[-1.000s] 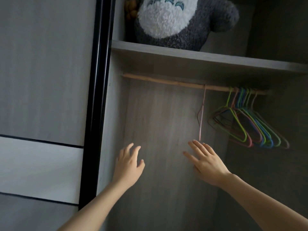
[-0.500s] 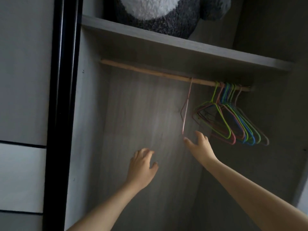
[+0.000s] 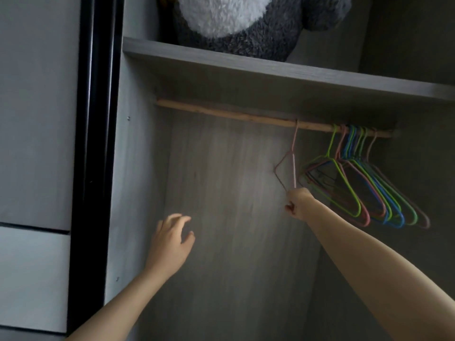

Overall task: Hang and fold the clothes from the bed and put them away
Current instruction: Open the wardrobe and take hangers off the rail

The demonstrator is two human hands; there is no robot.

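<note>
Inside the open wardrobe, a single pink hanger (image 3: 294,168) hangs by its hook from the wooden rail (image 3: 221,113), turned nearly edge-on, so it shows as a narrow triangle. It sits a little apart from the bunch of coloured hangers (image 3: 357,188) crowded at the rail's right end in green, blue and pink. The right hand (image 3: 299,203) reaches up to the pink hanger's lowest corner, where its grip is closed, with fingers curled in and knuckles facing the camera. The wire runs down into the fist, so it appears to have hold of that corner, though the fingertips themselves are hidden behind the back of the hand. The left hand (image 3: 170,244) is raised lower down and well to the left, in front of the pale wood-grain back panel (image 3: 221,193). Its grip is loose and wide, the fingers spread and slightly bent, with nothing in it and no hanger near it. Above the rail runs a grey shelf (image 3: 246,65) carrying a large grey and white plush toy (image 3: 246,28), cut off by the top of the view. At the left stands a black door frame (image 3: 96,143) beside a grey panelled door (image 3: 37,107).
</note>
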